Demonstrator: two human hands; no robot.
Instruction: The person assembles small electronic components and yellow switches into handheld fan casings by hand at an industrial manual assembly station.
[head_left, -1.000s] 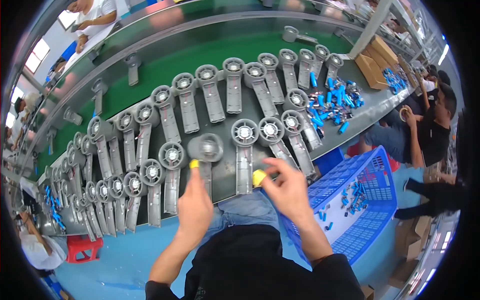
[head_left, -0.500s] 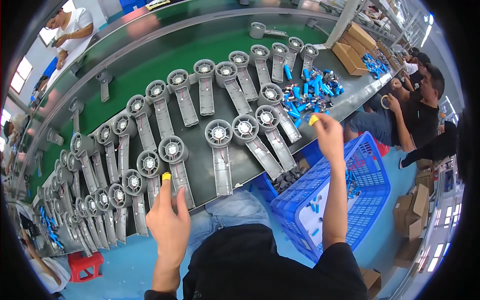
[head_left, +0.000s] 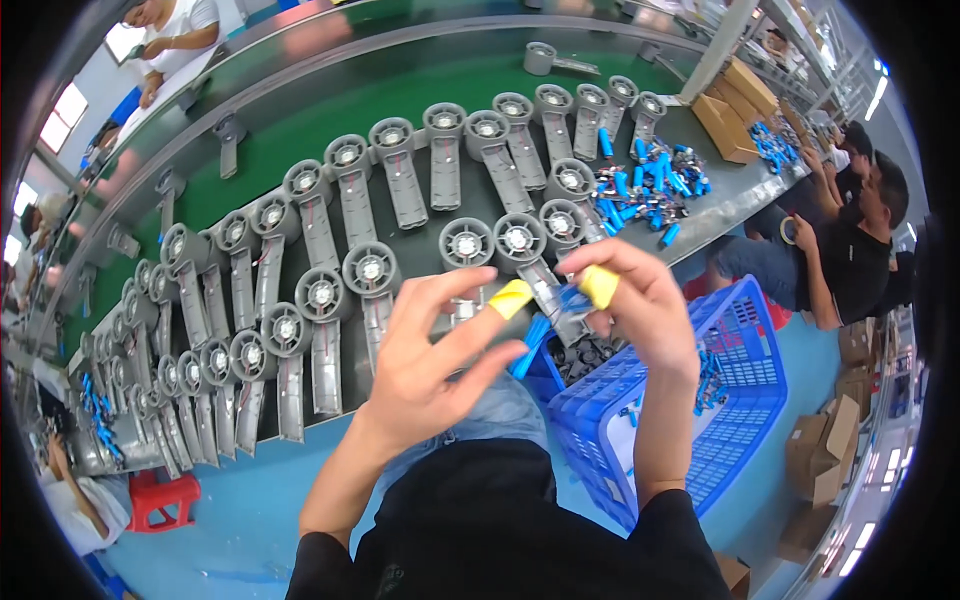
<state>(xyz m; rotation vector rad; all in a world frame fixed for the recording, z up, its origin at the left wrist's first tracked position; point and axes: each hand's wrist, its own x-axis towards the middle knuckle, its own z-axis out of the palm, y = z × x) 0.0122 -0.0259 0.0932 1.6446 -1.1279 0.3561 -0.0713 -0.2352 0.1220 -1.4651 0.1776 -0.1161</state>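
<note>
My right hand [head_left: 645, 315], with yellow tape on a finger, is closed in a pinch on a blue battery cell [head_left: 572, 298], partly hidden by the fingers and blurred. Another blurred blue cylinder [head_left: 528, 348] shows just below, by my left thumb; whether the two are joined I cannot tell. My left hand [head_left: 435, 365], a yellow wrap on its index finger, is open, thumb and fingers apart, facing the right one. Under both hands lie grey handheld-fan housings [head_left: 518, 240] with round fan heads and open handles showing wires. A heap of blue cells [head_left: 650, 185] sits at the right.
Rows of grey fan housings [head_left: 310, 185] cover the dark bench. Behind runs a green conveyor belt [head_left: 300, 120]. A blue crate [head_left: 740, 320] and a bin of grey parts stand at my right. Co-workers [head_left: 865, 230] sit beyond; cardboard boxes [head_left: 730, 125] stand at the bench's end.
My right hand has come from the blue heap toward my body with a blue cell. My left hand has moved right and up to meet it. The view has shifted slightly.
</note>
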